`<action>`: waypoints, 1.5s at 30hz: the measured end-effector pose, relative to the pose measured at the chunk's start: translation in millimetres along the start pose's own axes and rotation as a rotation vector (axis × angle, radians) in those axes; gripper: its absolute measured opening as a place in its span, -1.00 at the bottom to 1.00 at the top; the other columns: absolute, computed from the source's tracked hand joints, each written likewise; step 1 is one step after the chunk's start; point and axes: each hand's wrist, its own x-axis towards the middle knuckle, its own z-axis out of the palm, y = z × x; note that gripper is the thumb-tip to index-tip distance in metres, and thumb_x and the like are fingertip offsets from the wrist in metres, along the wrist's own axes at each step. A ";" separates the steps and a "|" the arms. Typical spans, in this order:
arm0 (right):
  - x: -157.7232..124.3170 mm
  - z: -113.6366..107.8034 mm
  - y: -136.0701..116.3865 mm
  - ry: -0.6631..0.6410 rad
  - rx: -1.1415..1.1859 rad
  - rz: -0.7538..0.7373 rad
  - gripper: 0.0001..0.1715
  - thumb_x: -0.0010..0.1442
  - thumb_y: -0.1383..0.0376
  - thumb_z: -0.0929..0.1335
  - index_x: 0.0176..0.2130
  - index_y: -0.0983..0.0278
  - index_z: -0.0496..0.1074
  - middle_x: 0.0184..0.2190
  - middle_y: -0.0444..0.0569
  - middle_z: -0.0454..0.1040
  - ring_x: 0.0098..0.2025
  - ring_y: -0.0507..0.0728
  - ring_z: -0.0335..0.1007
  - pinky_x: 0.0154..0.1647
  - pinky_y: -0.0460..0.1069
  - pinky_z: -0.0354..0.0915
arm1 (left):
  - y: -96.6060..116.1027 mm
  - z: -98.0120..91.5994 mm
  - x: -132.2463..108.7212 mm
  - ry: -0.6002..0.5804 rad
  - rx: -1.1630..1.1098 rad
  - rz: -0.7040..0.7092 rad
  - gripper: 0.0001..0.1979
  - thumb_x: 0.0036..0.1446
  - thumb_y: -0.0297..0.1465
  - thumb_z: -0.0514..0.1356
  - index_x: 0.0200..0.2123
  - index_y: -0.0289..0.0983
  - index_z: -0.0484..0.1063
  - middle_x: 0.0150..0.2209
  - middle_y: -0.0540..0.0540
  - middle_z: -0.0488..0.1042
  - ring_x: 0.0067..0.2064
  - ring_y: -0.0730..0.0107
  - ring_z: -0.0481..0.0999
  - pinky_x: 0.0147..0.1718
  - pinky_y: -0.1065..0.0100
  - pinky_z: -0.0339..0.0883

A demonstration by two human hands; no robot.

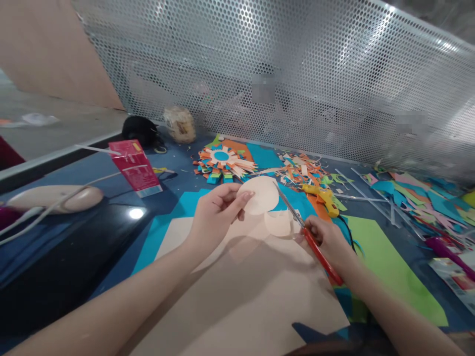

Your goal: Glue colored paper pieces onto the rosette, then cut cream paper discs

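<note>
My left hand [217, 212] pinches a round, cream paper disc [260, 194], lifted a little above a large cream sheet [241, 291]. My right hand [326, 242] is closed round the red handles of a pair of scissors [300, 222]; the blades point up and left to the disc's right edge. A smaller cream cut-off piece [278, 223] lies just below the disc, beside the scissors.
A yellow glue gun [323, 197] lies behind my right hand. A paper flower of orange, cream and blue strips [222, 163] sits further back. Green sheet [389, 267] at right, coloured scraps [419, 198] far right, red carton [135, 167] at left, perforated metal screen [297, 74] behind.
</note>
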 end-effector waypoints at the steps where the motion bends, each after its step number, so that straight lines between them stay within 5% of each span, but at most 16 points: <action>1: -0.1 0.6 0.5 0.000 -0.004 0.005 -0.63 0.01 0.03 0.31 -0.54 0.20 0.12 -0.67 -0.25 0.06 -0.63 -0.02 -0.01 -0.64 -0.11 -0.04 | -0.6 -0.2 0.6 0.006 -0.007 -0.011 -0.82 0.01 -0.28 0.20 -0.44 -0.29 0.40 -0.71 0.09 0.28 -0.67 0.59 0.22 -0.69 0.52 0.06; 30: -1.1 -1.7 -0.9 -0.002 -0.016 0.007 -0.64 0.03 0.07 0.33 -0.54 0.20 0.11 -0.65 -0.21 0.24 -0.63 -0.01 0.09 -0.65 -0.12 -0.02 | -0.9 -2.5 2.0 0.006 0.025 -0.006 -0.83 -0.07 -0.29 0.26 -0.50 -0.29 0.40 -0.69 0.09 0.27 -0.63 0.58 0.22 -0.65 0.53 0.13; 45: -0.1 -3.0 -2.2 -0.003 -0.074 -0.001 -0.60 0.03 0.03 0.31 -0.56 0.20 0.09 -0.69 -0.23 0.14 -0.64 -0.02 0.00 -0.65 -0.12 -0.06 | -8.6 -6.6 9.5 -0.043 0.084 0.031 -0.81 -0.10 -0.26 0.26 -0.50 -0.28 0.42 -0.63 0.04 0.36 -0.60 0.55 0.24 -0.62 0.50 0.16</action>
